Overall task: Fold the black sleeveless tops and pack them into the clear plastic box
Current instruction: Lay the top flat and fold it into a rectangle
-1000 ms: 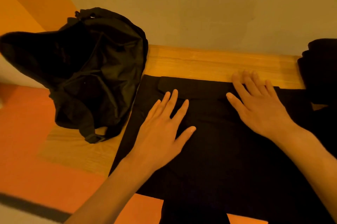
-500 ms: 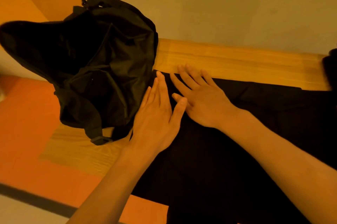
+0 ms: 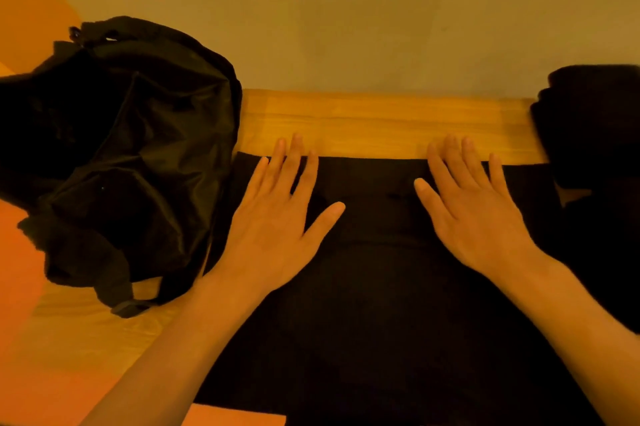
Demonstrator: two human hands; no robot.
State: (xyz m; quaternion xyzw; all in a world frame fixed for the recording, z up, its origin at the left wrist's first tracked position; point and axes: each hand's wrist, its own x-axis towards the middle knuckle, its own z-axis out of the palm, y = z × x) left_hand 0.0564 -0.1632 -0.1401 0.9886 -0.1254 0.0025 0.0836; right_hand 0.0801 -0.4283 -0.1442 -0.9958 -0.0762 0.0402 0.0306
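Black top (image 3: 374,287): spread flat across the wooden table (image 3: 381,124), centre and lower frame.
Left hand (image 3: 277,228): flat, fingers straight and spread, pressing the top left of centre.
Right hand (image 3: 474,217): flat, fingers straight, pressing the top right of centre.
Black bag (image 3: 131,155): left of frame.
Dark fabric pile (image 3: 592,127): right edge.

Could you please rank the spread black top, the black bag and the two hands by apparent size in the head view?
1. black top
2. black bag
3. left hand and right hand: they look alike, so unranked.
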